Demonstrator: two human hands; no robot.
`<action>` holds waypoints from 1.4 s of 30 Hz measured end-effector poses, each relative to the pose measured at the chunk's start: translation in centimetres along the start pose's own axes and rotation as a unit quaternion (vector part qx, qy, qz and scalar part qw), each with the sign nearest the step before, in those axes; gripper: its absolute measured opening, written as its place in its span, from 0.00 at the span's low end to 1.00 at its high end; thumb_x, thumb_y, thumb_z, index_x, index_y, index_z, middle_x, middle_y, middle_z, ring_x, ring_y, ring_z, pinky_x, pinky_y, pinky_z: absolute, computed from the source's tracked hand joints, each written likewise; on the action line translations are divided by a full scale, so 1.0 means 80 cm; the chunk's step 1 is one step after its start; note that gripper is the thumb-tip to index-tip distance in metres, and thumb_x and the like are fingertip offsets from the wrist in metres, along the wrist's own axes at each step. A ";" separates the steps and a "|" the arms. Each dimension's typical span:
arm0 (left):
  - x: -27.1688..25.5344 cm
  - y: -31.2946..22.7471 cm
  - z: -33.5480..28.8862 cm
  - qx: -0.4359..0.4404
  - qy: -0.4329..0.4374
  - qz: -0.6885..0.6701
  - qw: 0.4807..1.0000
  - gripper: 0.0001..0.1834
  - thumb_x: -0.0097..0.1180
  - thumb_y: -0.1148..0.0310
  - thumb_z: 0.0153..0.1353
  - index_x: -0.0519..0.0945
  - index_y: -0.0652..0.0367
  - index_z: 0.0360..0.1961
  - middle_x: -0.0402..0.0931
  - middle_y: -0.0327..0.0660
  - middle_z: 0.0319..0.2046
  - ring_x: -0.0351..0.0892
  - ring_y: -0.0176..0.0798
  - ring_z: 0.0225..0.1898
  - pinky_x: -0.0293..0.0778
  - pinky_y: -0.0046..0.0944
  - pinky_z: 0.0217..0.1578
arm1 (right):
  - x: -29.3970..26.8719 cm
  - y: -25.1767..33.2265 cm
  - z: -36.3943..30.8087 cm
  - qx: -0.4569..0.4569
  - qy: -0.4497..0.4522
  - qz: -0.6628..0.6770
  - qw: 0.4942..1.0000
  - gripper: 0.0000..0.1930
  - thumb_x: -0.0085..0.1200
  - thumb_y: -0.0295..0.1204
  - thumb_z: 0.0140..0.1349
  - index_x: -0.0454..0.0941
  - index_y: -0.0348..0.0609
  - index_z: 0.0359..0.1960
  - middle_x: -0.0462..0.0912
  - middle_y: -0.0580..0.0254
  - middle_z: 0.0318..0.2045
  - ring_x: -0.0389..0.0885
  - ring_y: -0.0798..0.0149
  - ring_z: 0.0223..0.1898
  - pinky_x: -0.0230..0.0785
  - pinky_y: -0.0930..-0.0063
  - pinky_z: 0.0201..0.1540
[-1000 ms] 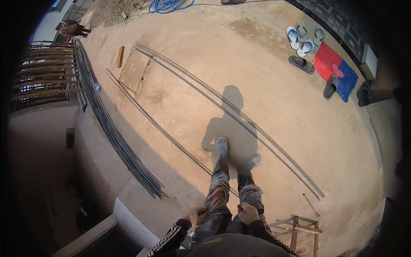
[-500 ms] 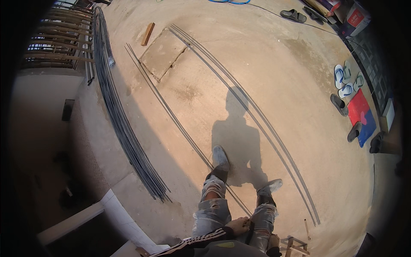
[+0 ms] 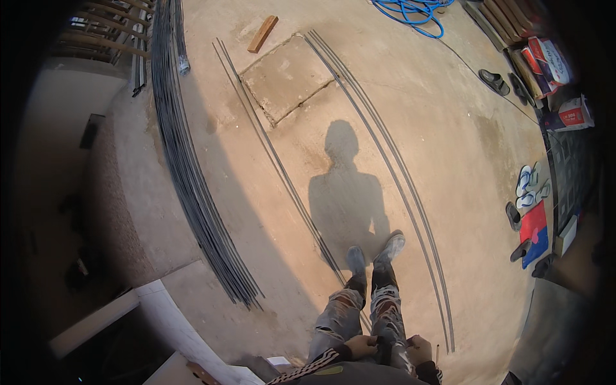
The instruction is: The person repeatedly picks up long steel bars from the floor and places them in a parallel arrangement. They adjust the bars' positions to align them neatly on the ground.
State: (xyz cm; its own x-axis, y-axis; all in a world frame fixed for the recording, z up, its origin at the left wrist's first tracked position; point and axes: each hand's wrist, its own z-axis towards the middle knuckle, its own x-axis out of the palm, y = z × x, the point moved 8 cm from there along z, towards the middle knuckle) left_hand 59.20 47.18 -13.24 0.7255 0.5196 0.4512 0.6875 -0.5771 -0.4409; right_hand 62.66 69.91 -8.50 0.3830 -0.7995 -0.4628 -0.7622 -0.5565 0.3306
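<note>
My left hand (image 3: 362, 346) is low in front of my body over my thighs, its fingers curled closed. Beside it on the right is my right hand (image 3: 419, 349), also with bent fingers. Whatever either hand holds, if anything, is hidden or too small to make out. Ahead of my boots, thin steel bars (image 3: 276, 159) lie on the concrete, passing by my left boot. More long bars (image 3: 410, 183) run along the right of my shadow. A thick bundle of dark steel bars (image 3: 186, 160) stretches along the left.
A wooden block (image 3: 263, 34) lies by a square concrete slab (image 3: 289, 77) in the floor. Blue hose (image 3: 410, 16) is coiled at the far right. Sandals (image 3: 526, 183) and a red-and-blue mat (image 3: 534, 231) line the right side, near bags (image 3: 548, 61). A white ledge (image 3: 173, 321) stands at lower left.
My view has shifted, and my feet have come closer together, the right boot now further ahead. My right hand has come further into view. A dark strip by my left hand no longer shows.
</note>
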 end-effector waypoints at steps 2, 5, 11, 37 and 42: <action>-0.043 -0.014 -0.009 0.009 -0.037 -0.047 0.998 0.16 0.59 0.62 0.59 0.82 0.62 0.43 0.82 0.42 0.32 0.81 0.37 0.36 0.74 0.39 0.42 | -0.036 0.073 0.010 -0.007 0.004 0.033 0.999 0.07 0.53 0.23 0.50 0.82 0.37 0.29 0.84 0.49 0.27 0.85 0.50 0.31 0.76 0.63 0.37; -0.112 -0.039 -0.011 0.023 -0.064 -0.073 0.995 0.12 0.60 0.64 0.58 0.80 0.63 0.37 0.78 0.40 0.28 0.77 0.34 0.33 0.72 0.38 0.39 | -0.070 0.177 0.070 -0.062 0.003 0.016 0.998 0.09 0.55 0.22 0.48 0.83 0.36 0.32 0.84 0.50 0.30 0.85 0.50 0.33 0.77 0.61 0.38; -0.299 -0.183 0.003 0.046 -0.079 -0.184 0.979 0.08 0.57 0.70 0.61 0.81 0.62 0.39 0.79 0.34 0.29 0.76 0.30 0.33 0.73 0.35 0.40 | -0.132 0.341 0.260 -0.111 0.014 0.053 0.992 0.12 0.52 0.19 0.47 0.82 0.34 0.35 0.85 0.51 0.30 0.86 0.51 0.33 0.77 0.63 0.38; -1.344 -0.791 -0.073 0.213 -0.447 -0.158 0.854 0.19 0.64 0.63 0.66 0.78 0.65 0.52 0.82 0.42 0.39 0.82 0.36 0.41 0.80 0.38 0.46 | -0.157 0.767 0.676 0.065 0.084 0.456 0.884 0.13 0.61 0.35 0.59 0.82 0.36 0.35 0.82 0.62 0.26 0.81 0.66 0.31 0.75 0.69 0.39; -1.498 -0.768 0.112 0.128 -0.354 -0.127 0.918 0.15 0.59 0.66 0.66 0.79 0.61 0.51 0.81 0.36 0.41 0.81 0.33 0.42 0.77 0.35 0.44 | -0.141 0.780 0.935 0.069 -0.156 0.432 0.886 0.07 0.59 0.28 0.67 0.79 0.38 0.40 0.79 0.65 0.31 0.78 0.72 0.32 0.74 0.75 0.39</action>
State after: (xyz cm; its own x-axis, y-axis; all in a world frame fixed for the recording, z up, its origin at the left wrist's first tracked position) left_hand -69.71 26.07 -47.18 0.3176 0.9482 -0.0126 0.7556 -0.2611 -0.6008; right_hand -28.28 61.08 -44.17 -0.5204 -0.8001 -0.2984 -0.7653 0.2820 0.5786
